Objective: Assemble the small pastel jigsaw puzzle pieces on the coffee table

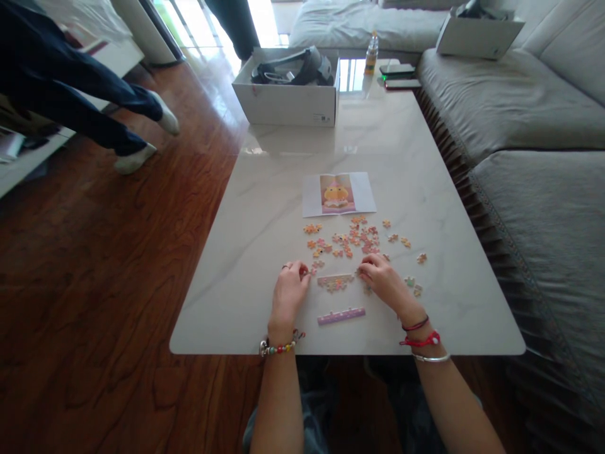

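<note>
One pale bench [265,208] carries a white box [288,104], its label too small to read, and a sheet [338,194] picturing a yellow figure. The left hand [289,291] and right hand [384,282] flank a puzzle strip [334,282], fingers curled narrow; I cannot tell whether they grip anything. Loose pieces [354,239] lie just beyond.

both forearms reach forward, left hand [289,291] and right hand [382,280] palm-down, fingers curled, well apart.

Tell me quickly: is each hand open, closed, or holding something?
Left hand: curled by loose puzzle pieces; grip cannot be told.
Right hand: curled beside the joined puzzle strip; grip cannot be told.
</note>
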Demonstrator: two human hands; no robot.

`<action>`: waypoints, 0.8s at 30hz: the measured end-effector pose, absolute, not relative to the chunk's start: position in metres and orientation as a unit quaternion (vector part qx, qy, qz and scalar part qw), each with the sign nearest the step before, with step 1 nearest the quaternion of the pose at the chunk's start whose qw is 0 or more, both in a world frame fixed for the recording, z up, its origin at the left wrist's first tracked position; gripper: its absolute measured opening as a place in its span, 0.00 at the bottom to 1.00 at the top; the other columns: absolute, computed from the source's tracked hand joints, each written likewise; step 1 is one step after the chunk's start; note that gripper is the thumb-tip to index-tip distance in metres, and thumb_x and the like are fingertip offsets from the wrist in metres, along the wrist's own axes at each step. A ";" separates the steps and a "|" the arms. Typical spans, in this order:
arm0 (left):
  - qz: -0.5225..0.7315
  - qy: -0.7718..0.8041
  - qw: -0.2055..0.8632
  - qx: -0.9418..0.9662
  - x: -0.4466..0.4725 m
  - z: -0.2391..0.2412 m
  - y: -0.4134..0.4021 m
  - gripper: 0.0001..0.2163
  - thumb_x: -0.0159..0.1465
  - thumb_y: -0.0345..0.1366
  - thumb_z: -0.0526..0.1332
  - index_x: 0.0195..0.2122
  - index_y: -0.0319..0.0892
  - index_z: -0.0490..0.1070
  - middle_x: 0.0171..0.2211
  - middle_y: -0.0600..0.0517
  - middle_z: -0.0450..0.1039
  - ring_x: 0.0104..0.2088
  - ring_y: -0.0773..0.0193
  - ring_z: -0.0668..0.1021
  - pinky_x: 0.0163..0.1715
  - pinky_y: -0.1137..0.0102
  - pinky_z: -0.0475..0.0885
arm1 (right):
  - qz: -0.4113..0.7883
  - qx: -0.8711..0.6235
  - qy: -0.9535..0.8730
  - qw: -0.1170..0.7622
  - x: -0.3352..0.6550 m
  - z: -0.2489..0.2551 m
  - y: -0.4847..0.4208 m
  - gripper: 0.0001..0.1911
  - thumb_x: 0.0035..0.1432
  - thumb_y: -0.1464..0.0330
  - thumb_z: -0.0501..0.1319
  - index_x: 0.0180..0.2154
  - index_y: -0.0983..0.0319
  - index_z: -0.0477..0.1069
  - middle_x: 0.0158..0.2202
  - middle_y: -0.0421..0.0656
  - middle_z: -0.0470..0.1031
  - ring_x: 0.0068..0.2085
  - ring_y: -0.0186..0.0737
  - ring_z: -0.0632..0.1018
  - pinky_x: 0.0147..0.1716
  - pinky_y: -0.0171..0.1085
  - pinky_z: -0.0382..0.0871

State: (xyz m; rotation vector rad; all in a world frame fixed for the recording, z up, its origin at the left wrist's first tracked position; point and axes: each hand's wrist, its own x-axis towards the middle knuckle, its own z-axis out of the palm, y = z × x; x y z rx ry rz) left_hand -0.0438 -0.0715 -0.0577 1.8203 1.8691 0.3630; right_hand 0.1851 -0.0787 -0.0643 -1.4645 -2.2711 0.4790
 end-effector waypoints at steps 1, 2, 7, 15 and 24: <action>0.132 0.687 0.250 0.669 -0.044 -0.058 -0.071 0.04 0.56 0.33 0.55 0.30 0.40 0.67 0.31 0.50 0.67 0.30 0.67 0.70 0.36 0.70 0.65 | 0.167 -0.520 -0.816 0.192 0.184 -0.064 -0.078 0.07 0.53 0.73 0.54 0.28 0.62 0.70 0.33 0.46 0.68 0.39 0.41 0.68 0.41 0.42 0.64; 0.132 0.687 0.249 0.669 -0.044 -0.059 -0.071 0.04 0.56 0.33 0.54 0.30 0.40 0.67 0.31 0.50 0.67 0.30 0.67 0.70 0.36 0.70 0.65 | 0.163 -0.518 -0.819 0.188 0.184 -0.065 -0.078 0.07 0.54 0.73 0.54 0.28 0.62 0.70 0.33 0.46 0.68 0.39 0.41 0.68 0.41 0.42 0.64; 0.133 0.686 0.251 0.670 -0.045 -0.061 -0.071 0.04 0.56 0.34 0.54 0.30 0.40 0.67 0.31 0.50 0.67 0.31 0.67 0.70 0.35 0.71 0.65 | 0.167 -0.519 -0.816 0.192 0.185 -0.065 -0.078 0.07 0.54 0.74 0.54 0.28 0.62 0.69 0.33 0.45 0.67 0.38 0.40 0.68 0.41 0.41 0.63; 0.135 0.684 0.251 0.672 -0.045 -0.061 -0.072 0.05 0.56 0.34 0.54 0.29 0.40 0.67 0.31 0.49 0.67 0.32 0.66 0.70 0.35 0.71 0.65 | 0.166 -0.528 -0.816 0.167 0.187 -0.066 -0.079 0.06 0.47 0.78 0.57 0.29 0.62 0.68 0.33 0.45 0.68 0.39 0.41 0.68 0.39 0.39 0.63; 0.139 0.685 0.248 0.671 -0.044 -0.058 -0.071 0.05 0.56 0.34 0.55 0.30 0.40 0.67 0.32 0.49 0.67 0.31 0.66 0.70 0.35 0.70 0.65 | 0.260 -0.577 -0.721 0.281 0.177 -0.051 -0.080 0.08 0.51 0.75 0.56 0.34 0.61 0.70 0.27 0.40 0.73 0.28 0.33 0.71 0.31 0.33 0.65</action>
